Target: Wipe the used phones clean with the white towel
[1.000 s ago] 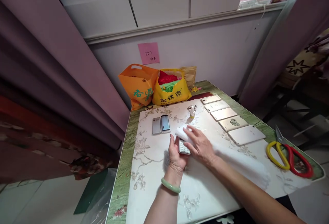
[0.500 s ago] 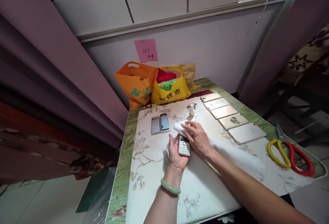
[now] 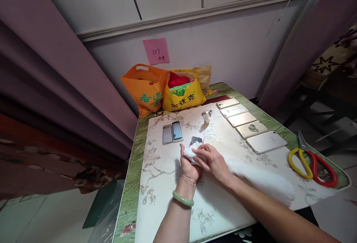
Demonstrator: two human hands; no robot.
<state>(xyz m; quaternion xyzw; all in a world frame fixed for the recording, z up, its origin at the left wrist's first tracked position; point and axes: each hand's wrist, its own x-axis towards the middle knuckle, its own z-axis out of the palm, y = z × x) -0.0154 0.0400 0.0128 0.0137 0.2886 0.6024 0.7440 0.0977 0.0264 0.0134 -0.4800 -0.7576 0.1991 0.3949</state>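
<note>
A keypad phone [image 3: 197, 139] lies in my left hand [image 3: 188, 168], its screen end showing and its keys covered. My right hand [image 3: 213, 163] pinches a wad of white cotton [image 3: 192, 152] and presses it over the keypad. A longer roll of cotton [image 3: 264, 181] stretches across the table beneath my right forearm. Left of my hands, a grey phone [image 3: 167, 134] and a dark-screened phone [image 3: 177, 130] lie side by side. Beyond my hands stands a small dropper bottle [image 3: 206, 118].
Several smartphones lie in a row on the right, the nearest a silver phone [image 3: 267, 142]. Scissors [image 3: 312, 165] with yellow and red handles rest at the right edge. An orange bag [image 3: 147, 90] and a yellow bag [image 3: 184, 94] stand at the back.
My right hand has moved the cotton wad from the phone's screen end down over its keypad. The screen now shows and the keys are hidden.
</note>
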